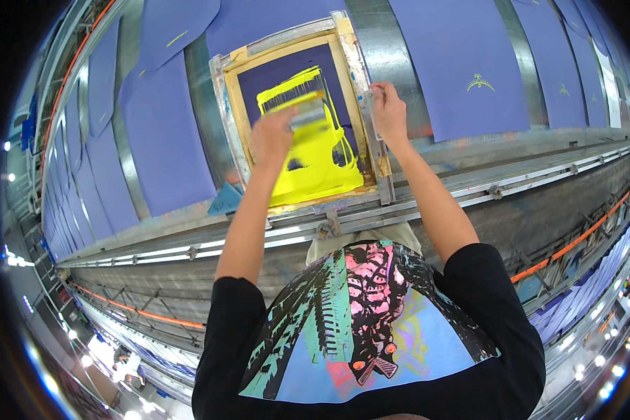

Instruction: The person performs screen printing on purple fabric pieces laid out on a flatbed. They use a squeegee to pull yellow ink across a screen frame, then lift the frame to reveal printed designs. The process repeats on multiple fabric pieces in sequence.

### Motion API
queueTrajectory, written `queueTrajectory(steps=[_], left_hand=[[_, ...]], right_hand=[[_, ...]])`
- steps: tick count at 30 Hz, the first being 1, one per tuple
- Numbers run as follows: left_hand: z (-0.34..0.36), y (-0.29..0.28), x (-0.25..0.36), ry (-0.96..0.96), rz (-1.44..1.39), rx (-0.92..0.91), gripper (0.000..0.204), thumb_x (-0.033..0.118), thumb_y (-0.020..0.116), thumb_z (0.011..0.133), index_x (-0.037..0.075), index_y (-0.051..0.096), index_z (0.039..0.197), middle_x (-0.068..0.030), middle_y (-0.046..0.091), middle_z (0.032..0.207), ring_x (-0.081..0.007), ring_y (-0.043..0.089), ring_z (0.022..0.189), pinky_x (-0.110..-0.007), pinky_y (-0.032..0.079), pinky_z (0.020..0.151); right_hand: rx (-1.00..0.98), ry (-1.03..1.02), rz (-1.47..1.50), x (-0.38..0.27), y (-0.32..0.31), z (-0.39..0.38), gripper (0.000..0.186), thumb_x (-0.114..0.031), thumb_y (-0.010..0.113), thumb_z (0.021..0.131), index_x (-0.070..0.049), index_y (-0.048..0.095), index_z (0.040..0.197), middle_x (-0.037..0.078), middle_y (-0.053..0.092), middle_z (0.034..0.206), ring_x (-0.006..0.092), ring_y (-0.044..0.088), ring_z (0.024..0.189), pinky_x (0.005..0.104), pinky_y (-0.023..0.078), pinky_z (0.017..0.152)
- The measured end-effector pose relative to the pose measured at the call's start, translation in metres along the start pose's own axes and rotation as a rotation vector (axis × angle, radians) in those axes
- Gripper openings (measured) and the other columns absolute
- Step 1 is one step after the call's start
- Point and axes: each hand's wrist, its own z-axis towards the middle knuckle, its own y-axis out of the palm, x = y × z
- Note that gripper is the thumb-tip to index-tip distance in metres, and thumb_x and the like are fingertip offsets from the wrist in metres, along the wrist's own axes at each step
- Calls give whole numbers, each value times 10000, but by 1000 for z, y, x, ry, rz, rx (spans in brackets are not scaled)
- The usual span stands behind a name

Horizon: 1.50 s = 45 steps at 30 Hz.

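Note:
A screen-printing frame [227,126] with a yellowish border and a dark mesh lies on the long table in front of me, thick neon-yellow ink [315,175] spread over much of the mesh. My left hand [273,133] grips a squeegee [311,115], blurred by motion, across the upper part of the ink. My right hand [388,112] is closed on the frame's right edge, by a metal bracket along that side. A small blue card [224,199] sits beside the frame's lower left corner.
Purple fabric panels [455,70] lie along the metal table [532,77] on both sides, some with small yellow prints. A metal rail [434,196] runs along the near edge. Behind me are an orange strip [553,255] and another long table of panels. A distant person [126,364] is at lower left.

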Motion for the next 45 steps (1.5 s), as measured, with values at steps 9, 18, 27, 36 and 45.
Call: queueTrajectory(steps=[9, 18, 27, 36, 45], left_hand=[[-17, -11, 0, -61, -189, 6, 377, -5, 666, 778, 182, 793, 1079, -127, 755, 1018, -341, 715, 921, -433, 571, 783], [88, -27, -7, -149, -11, -109, 320, 83, 671, 786, 178, 796, 1065, -155, 744, 980, -361, 709, 929, -454, 568, 831], [-60, 18, 13, 129, -121, 71, 339, -24, 668, 772, 138, 788, 1043, -66, 767, 1101, -284, 720, 991, -425, 579, 863], [-96, -6, 35, 178, -212, 59, 467, -12, 699, 802, 124, 717, 1248, -48, 694, 1315, -302, 627, 1227, -398, 516, 1042], [-107, -8, 38, 94, -194, 5, 573, -69, 679, 705, 112, 711, 1248, -45, 700, 1300, -283, 625, 1228, -380, 532, 1018]], right_hand=[[-26, 51, -72, -13, -8, 3, 227, -239, 544, 1046, -58, 641, 1140, 233, 710, 911, 447, 675, 850, 487, 509, 735], [-15, -16, -35, -3, -7, 6, 204, -217, 540, 1043, -67, 642, 1136, 246, 698, 888, 462, 667, 852, 493, 503, 751], [0, -62, -6, 15, 2, 16, 233, -243, 570, 1030, -51, 670, 1116, 244, 709, 932, 443, 684, 924, 482, 512, 779], [-13, -95, -33, -47, -21, 18, 203, -219, 585, 1035, -60, 680, 1116, 101, 614, 741, 204, 558, 683, 369, 472, 690], [-24, -123, 63, -17, -7, -1, 191, -194, 568, 1042, -46, 664, 1115, 118, 613, 734, 204, 536, 641, 377, 460, 660]])
